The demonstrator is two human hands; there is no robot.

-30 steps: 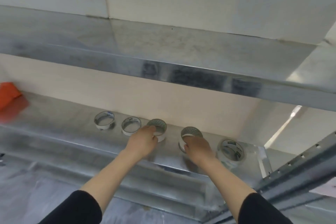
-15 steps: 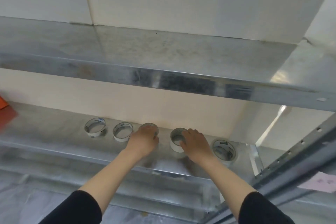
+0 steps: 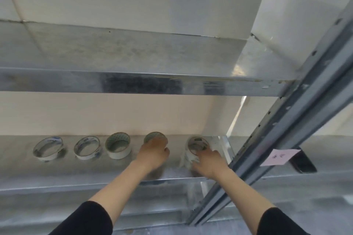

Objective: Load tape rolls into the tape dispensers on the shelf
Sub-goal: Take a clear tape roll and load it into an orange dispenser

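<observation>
The shelf (image 3: 172, 170) holds five tape rolls (image 3: 118, 145); the right hand (image 3: 207, 160) grips the end roll (image 3: 196, 144) nearest the upright (image 3: 286, 120) (blurred), the left hand (image 3: 152, 151) curls over the neighbouring roll (image 3: 152, 136); both have shifted one roll toward the upright.

Both our arms stretched forward, side by side, black sleeves (image 3: 86, 219) ending near elbows, forearms bare. Our bare left hand (image 3: 152, 151) knuckles up, fingers curled over near side of white tape roll with greenish lining (image 3: 155, 136). Our bare right hand (image 3: 209, 161) palm down, fingertips at near rim of blurred whitish tape roll with dark-printed core (image 3: 196, 144); grip too smeared to call.
</observation>
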